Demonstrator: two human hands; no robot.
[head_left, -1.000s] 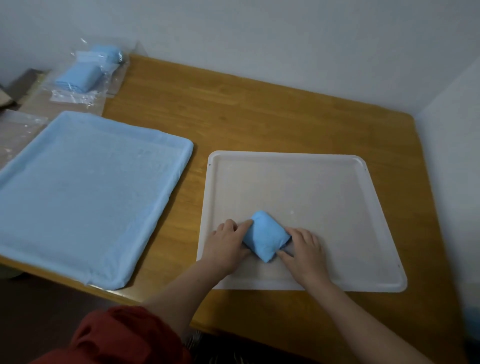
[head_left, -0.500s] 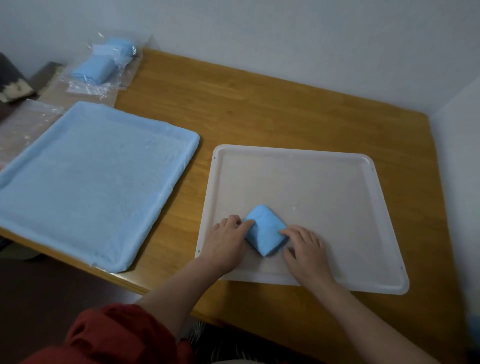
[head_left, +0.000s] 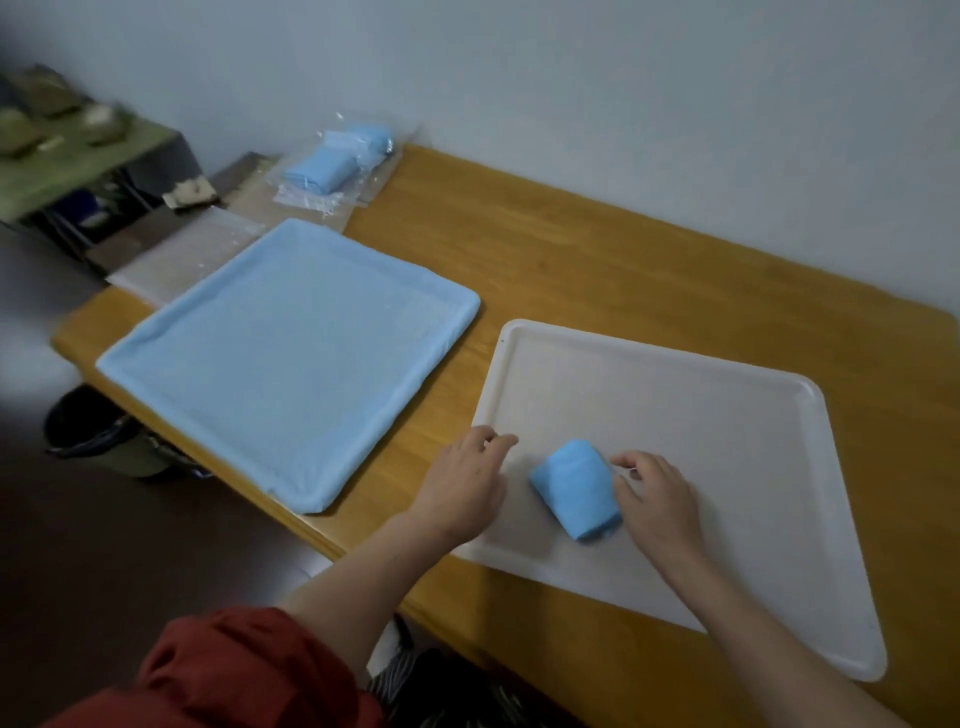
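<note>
A small folded blue cloth (head_left: 575, 488) lies on the near left part of a white plastic tray (head_left: 727, 415). My left hand (head_left: 465, 486) hovers over the tray's left rim, fingers relaxed, a short gap away from the cloth. My right hand (head_left: 657, 501) sits just right of the cloth with fingers loosely curled, its fingertips at the cloth's right edge; whether they touch it is unclear. Neither hand holds anything.
A second tray covered by a light blue cloth (head_left: 291, 358) lies to the left on the wooden table (head_left: 597, 270). Packaged blue cloths in clear plastic (head_left: 332, 166) sit at the far left corner. A bin (head_left: 88, 426) stands on the floor; a cluttered shelf (head_left: 67, 156) is beyond.
Both hands have let go of the folded cloth; the left hand drew off to the left. The camera view swung left, so the tray now appears further right.
</note>
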